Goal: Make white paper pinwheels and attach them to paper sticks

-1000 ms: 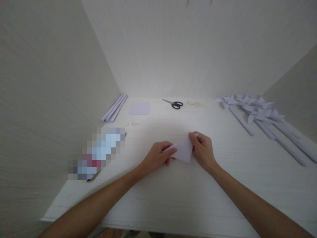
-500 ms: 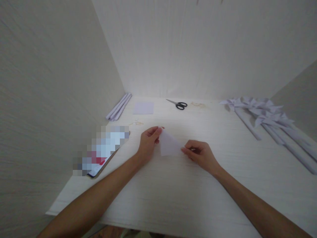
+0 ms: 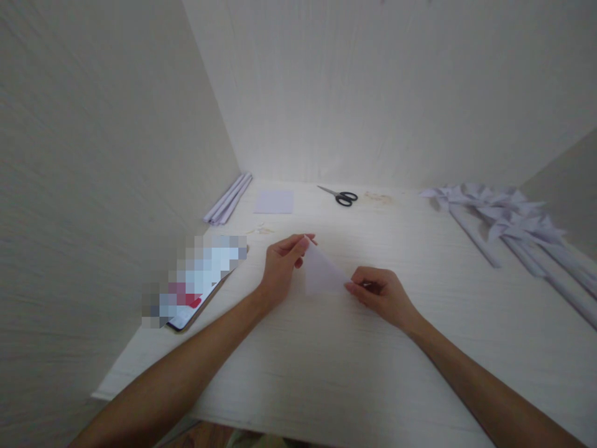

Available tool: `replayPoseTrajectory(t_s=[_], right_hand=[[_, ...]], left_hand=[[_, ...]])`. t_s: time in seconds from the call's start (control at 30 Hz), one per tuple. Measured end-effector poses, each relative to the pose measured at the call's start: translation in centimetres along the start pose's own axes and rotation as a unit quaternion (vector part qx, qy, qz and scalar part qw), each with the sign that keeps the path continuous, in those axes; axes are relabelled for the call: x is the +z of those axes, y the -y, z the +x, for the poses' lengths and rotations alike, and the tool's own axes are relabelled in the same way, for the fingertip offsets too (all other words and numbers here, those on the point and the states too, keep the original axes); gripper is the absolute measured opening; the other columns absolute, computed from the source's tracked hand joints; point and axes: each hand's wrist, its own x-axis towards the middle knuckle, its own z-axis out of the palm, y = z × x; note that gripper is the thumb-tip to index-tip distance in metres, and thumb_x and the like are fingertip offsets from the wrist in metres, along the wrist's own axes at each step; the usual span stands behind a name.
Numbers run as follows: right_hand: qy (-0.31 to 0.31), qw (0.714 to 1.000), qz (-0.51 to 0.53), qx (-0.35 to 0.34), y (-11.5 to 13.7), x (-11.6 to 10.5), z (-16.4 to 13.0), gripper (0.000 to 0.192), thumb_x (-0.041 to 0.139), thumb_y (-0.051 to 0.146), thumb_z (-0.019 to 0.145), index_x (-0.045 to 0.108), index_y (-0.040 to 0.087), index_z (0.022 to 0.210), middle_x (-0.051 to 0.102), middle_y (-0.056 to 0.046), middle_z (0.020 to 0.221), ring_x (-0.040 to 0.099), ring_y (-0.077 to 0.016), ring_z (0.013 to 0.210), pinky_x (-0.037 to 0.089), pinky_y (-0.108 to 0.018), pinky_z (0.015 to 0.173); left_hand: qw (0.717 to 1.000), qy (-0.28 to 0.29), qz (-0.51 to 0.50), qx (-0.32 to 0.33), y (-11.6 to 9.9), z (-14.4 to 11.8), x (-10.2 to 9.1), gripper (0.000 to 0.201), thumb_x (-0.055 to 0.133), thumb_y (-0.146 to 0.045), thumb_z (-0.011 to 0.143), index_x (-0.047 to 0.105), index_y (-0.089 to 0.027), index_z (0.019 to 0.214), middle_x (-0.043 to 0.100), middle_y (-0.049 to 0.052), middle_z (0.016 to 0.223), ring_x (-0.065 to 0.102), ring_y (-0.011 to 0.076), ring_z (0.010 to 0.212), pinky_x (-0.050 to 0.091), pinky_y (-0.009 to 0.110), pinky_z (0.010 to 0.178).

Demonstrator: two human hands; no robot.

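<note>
Pointing up-left: folded paper triangle (image 3: 321, 277).

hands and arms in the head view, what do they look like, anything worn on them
Both forearms are bare up to the bottom edge of the picture, with no sleeves in view. The left hand and right hand wear no gloves, and no rings, watch or bracelet show. Fingernails look short and unpainted.

Phone (image 3: 196, 283) screen pixelated; pinwheels (image 3: 517, 227) cut off right
</note>
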Motion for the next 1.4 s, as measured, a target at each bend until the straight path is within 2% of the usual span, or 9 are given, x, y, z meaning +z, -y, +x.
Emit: replayPoseTrajectory(t_s=[0.47,1.13,1.4], right_hand=[[0.012,1.000,-0.021,-0.012,0.03,0.00,0.03,0.022,0.054,0.029,0.070,0.050,0.016,0.052,0.042,0.002,0.051,0.036,-0.0078,0.046,0.027,-0.020,0.040],[0.031,0.997,-0.060,-0.028,-0.32,0.08,0.06,0.022,0.051,0.028,0.073,0.050,0.015,0.055,0.044,0.001,0.053,0.037,-0.0080,0.047,0.028,-0.020,0.041],[0.018,0.990,-0.123,-0.071,-0.17,0.25,-0.22,0.022,0.050,0.025,0.075,0.051,0.015,0.056,0.047,0.000,0.054,0.039,-0.0086,0.048,0.030,-0.021,0.043]], left_hand=[[0.999,-0.015,0.009,0.035,-0.30,-0.13,0.18,0.013,0.060,-0.028,0.066,0.067,-0.018,0.069,0.061,-0.001,0.065,0.037,0.0032,0.047,0.024,0.019,0.043],[0.995,-0.032,0.067,0.061,0.15,0.08,-0.10,0.017,0.054,-0.029,0.069,0.067,-0.017,0.068,0.062,0.002,0.071,0.047,0.0086,0.059,0.032,0.021,0.048],[0.996,-0.058,0.059,0.045,0.42,0.17,0.02,0.018,0.058,-0.032,0.066,0.067,-0.016,0.069,0.064,0.002,0.068,0.052,0.0110,0.064,0.037,0.023,0.058]])
